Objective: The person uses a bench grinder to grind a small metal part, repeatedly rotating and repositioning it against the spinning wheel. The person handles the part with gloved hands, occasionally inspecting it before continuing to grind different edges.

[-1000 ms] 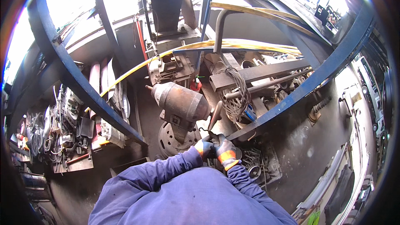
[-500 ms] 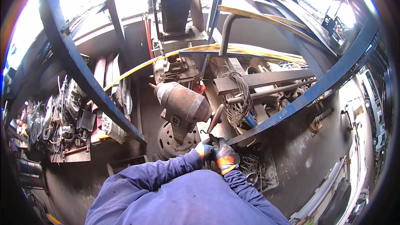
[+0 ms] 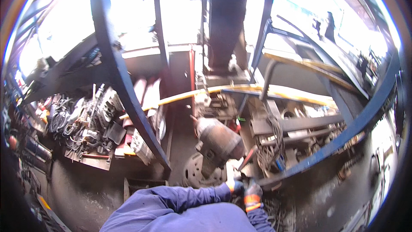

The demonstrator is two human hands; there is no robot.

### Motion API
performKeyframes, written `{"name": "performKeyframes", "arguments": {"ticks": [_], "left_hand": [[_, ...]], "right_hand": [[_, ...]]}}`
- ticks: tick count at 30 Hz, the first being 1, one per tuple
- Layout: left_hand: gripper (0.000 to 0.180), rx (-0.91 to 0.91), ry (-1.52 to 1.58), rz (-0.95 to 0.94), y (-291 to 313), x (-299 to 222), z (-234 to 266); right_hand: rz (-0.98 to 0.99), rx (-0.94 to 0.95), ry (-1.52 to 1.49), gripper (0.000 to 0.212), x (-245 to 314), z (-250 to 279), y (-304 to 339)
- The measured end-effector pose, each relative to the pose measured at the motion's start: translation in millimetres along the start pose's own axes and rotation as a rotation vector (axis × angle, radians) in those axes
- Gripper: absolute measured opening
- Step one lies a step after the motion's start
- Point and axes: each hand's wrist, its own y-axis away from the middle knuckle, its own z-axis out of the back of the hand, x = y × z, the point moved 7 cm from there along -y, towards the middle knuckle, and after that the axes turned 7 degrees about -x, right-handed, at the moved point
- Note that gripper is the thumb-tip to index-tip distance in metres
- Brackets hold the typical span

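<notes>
Both my arms in blue sleeves come in from the lower edge. My left hand (image 3: 234, 185) and my right hand (image 3: 252, 192), in dark gloves with orange cuffs, are close together on a slim red-handled tool (image 3: 246, 160). The tool slants up toward a rusty brown cylindrical motor (image 3: 218, 142), which sits tilted above a round metal flange with holes (image 3: 195, 172). Whether both hands grip the tool is unclear; the right hand is wrapped round its lower end.
Blue steel frame bars cross the view: one (image 3: 124, 86) slants down on the left, another (image 3: 343, 137) runs along the right. A yellow bar (image 3: 180, 97) spans the middle. Piled scrap parts and cables (image 3: 81, 124) lie at left, and coiled wire (image 3: 270, 146) at right.
My head has tilted up, so my hands and the motor now sit lower in the picture and more of the bright background shows. My hands stay on the tool by the motor.
</notes>
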Motion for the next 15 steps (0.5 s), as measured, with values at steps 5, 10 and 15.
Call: {"name": "performKeyframes", "arguments": {"ticks": [5, 10, 15], "left_hand": [[0.043, -0.258, 0.153, 0.089, 43.3, -31.0, -68.3], [0.043, -0.332, -0.347, -0.016, 55.1, -39.1, -74.4], [0.031, -0.125, -0.244, -0.141, 28.7, -25.9, -47.0]], "right_hand": [[-0.006, 0.037, -0.062, 0.058, 0.6, -0.7, 0.0], [0.015, 0.055, -0.069, 0.063, 4.1, 6.8, -1.0], [0.087, 0.025, -0.041, 0.06, 9.4, 15.6, 3.7]]}}
